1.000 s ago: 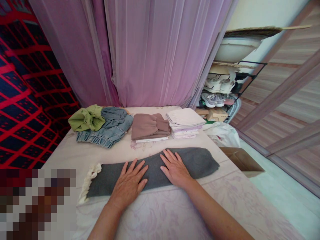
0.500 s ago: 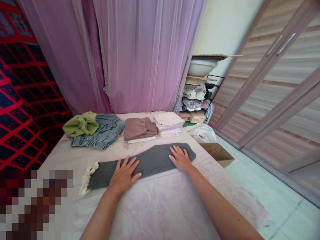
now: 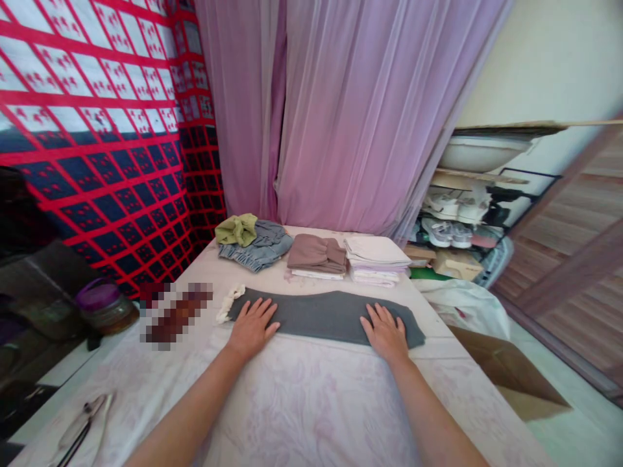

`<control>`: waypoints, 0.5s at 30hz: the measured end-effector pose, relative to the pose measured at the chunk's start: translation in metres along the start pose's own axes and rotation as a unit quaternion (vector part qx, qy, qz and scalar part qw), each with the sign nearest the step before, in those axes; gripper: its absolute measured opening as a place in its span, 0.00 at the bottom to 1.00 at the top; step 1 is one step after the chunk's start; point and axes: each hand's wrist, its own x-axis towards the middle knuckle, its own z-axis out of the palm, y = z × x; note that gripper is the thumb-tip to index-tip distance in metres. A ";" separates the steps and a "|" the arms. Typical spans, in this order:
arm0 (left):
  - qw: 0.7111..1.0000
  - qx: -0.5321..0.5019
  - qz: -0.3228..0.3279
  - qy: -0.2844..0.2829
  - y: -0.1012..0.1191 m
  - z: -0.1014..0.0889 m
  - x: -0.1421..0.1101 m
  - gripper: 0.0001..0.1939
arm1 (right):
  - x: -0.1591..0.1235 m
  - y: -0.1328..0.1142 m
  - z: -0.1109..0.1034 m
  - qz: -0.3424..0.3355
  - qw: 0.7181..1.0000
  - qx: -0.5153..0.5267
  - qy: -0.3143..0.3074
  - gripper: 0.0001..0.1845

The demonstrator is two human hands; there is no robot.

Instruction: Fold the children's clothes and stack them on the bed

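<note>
A pair of dark grey trousers [image 3: 318,314], folded lengthwise into a long strip, lies flat across the bed, with a cream ruffled trim at its left end. My left hand [image 3: 253,327] rests palm down on the strip near that trim, fingers spread. Toward the other end, my right hand [image 3: 387,329] also lies flat on the cloth with its fingers apart. Neither hand grips anything.
Behind the trousers sit blue denim clothing [image 3: 260,250], a green garment [image 3: 237,229], a folded brown garment [image 3: 317,254] and a pale folded stack [image 3: 377,256]. Glasses [image 3: 85,418] lie front left. A cardboard box [image 3: 511,370] stands right of the bed [image 3: 311,408].
The view has swung left, bringing the glasses and a purple-lidded jar into sight. My left hand has slid along the trousers toward the ruffled end. My right hand stays near the other end.
</note>
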 end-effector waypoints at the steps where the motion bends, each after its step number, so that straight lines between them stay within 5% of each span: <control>1: 1.000 0.010 -0.009 0.003 -0.006 -0.004 -0.005 0.24 | 0.000 0.001 0.002 -0.001 1.000 -0.003 0.005 0.31; 5: 0.993 0.038 -0.065 0.087 -0.029 -0.022 -0.022 0.21 | -0.001 0.003 0.008 -0.006 0.999 -0.008 0.030 0.31; 8: 0.970 -0.006 -0.204 0.133 -0.045 -0.031 -0.026 0.24 | -0.003 -0.009 0.002 -0.016 0.998 0.004 0.063 0.29; 11: 0.932 -0.108 -0.344 0.032 -0.057 -0.036 -0.020 0.27 | -0.013 -0.045 -0.012 -0.093 0.991 0.045 0.081 0.28; 15: 0.910 -0.152 -0.383 -0.050 -0.069 -0.041 -0.006 0.23 | -0.036 -0.107 -0.026 -0.266 0.958 0.106 0.034 0.28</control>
